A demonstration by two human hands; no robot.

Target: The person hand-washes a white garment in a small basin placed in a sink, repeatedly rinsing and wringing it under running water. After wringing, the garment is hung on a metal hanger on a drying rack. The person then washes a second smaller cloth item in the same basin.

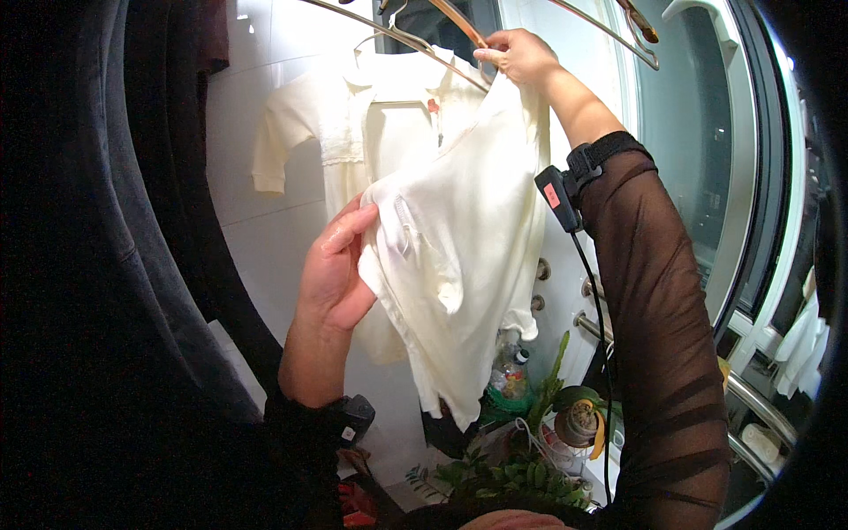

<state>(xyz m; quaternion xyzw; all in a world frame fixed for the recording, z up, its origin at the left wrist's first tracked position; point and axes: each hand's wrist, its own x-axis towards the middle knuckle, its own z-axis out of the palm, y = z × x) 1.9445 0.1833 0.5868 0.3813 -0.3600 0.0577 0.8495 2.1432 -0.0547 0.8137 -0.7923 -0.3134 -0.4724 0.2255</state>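
Observation:
A thin white garment [457, 199] hangs in front of me, its lower part narrowing to a point. My left hand [338, 265] pinches its edge between thumb and fingers at about mid-height. Higher up, my right hand [520, 56] grips the garment's top together with the end of a copper-coloured clothes hanger [460, 23]. Behind it hangs a second cream long-sleeved garment [298, 126] with a small red mark near its front opening. A metal wire hanger [397, 30] shows at that one's neck. The fingers of my right hand are partly hidden.
Dark clothing [152, 199] hangs along the left side. Below stand a potted plant [578, 424], leafy greenery [510, 477] and a clear plastic bottle [510, 374]. Another hanger [639, 40] is at the upper right, near a glass door [682, 152] and metal rails [762, 404].

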